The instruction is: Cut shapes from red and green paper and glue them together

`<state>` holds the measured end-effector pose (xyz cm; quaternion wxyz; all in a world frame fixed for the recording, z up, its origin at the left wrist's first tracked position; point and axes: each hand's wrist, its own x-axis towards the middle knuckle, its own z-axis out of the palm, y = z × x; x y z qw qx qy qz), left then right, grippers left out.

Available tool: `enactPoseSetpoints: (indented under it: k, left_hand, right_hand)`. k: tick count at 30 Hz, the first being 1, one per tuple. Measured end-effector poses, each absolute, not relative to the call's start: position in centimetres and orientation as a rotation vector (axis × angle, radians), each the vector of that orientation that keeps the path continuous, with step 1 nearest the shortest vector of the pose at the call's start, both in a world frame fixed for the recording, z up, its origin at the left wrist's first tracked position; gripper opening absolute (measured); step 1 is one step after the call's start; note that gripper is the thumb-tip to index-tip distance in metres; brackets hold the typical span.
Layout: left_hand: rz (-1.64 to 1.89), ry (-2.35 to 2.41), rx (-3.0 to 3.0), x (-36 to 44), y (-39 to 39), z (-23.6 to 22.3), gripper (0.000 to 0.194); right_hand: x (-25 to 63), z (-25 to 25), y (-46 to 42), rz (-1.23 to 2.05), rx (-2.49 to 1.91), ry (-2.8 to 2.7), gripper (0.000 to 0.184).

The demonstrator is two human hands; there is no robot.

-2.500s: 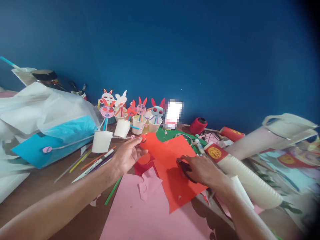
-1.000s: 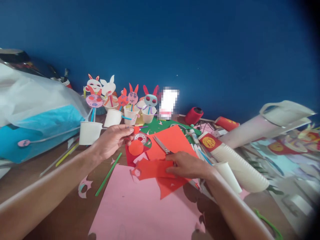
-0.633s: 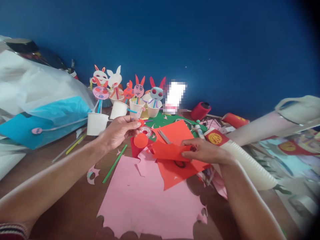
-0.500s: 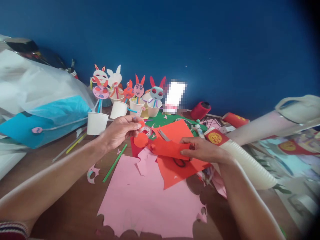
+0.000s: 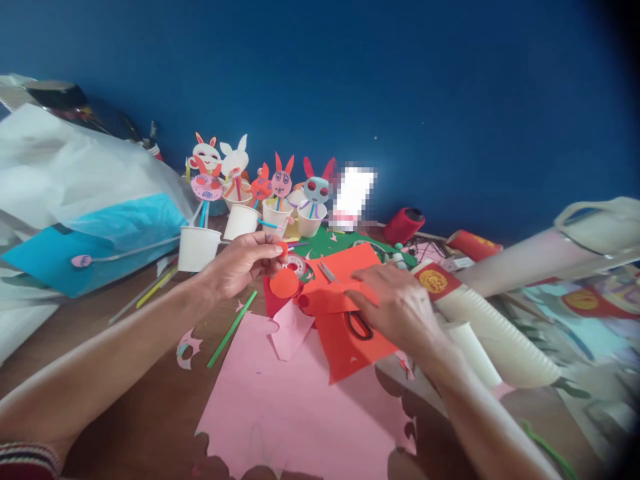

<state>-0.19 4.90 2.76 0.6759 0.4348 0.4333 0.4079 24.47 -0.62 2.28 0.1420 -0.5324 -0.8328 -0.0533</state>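
Note:
My left hand [image 5: 253,260] pinches a small red-orange paper piece [image 5: 283,251] between thumb and fingertips. Just below it lies an orange paper disc [image 5: 285,283]. My right hand [image 5: 390,293] is palm down over an orange paper strip [image 5: 325,298], thumb and fingers apart; its palm side is hidden. Under the strip lie scissors [image 5: 360,325], with their dark handle and blade tip showing on an orange sheet [image 5: 345,360]. A roll of tape [image 5: 296,265] rests beyond the disc.
Pink paper [image 5: 295,413] with scalloped cut edges covers the front of the table. Paper-cup rabbit figures [image 5: 277,213] stand at the back left. A green straw [image 5: 233,330] lies left of the pink paper. Stacked white cups [image 5: 505,333] lie at the right.
My right hand has moved in over the orange strip and its fingers have spread. The strip sits lower, and more of the scissors' handle shows. My left hand keeps its pinch.

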Motion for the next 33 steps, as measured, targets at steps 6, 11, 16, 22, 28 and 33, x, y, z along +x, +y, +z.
enactPoseSetpoints:
  k: [6, 11, 16, 22, 28, 33]
  left_hand:
    - [0.922, 0.991, 1.032, -0.4, 5.2, 2.6, 0.009]
    - [0.869, 1.037, 1.120, -0.6, 5.2, 2.2, 0.011]
    - [0.788, 0.993, 1.059, 0.3, 4.2, 1.9, 0.010]
    - [0.709, 0.979, 1.098, 2.6, 2.3, 1.3, 0.007]
    - [0.643, 0.997, 1.231, 2.8, 1.8, 1.8, 0.012]
    - [0.831, 1.307, 1.913, 0.5, 3.8, 2.7, 0.025]
  right_hand:
    - [20.2, -0.9, -2.6, 0.014, -1.062, -2.767, 0.017]
    - [20.9, -0.9, -2.2, 0.026, -1.269, -2.690, 0.015]
    - [21.0, 0.1, -1.9, 0.421, -1.334, -2.280, 0.019]
    - [20.4, 0.0, -1.5, 0.831, -1.366, -1.744, 0.018]
    - [20.3, -0.5, -1.2, 0.919, -1.335, -1.686, 0.011]
    - [20.7, -0.4, -1.0, 0.904, -1.365, -1.657, 0.012]
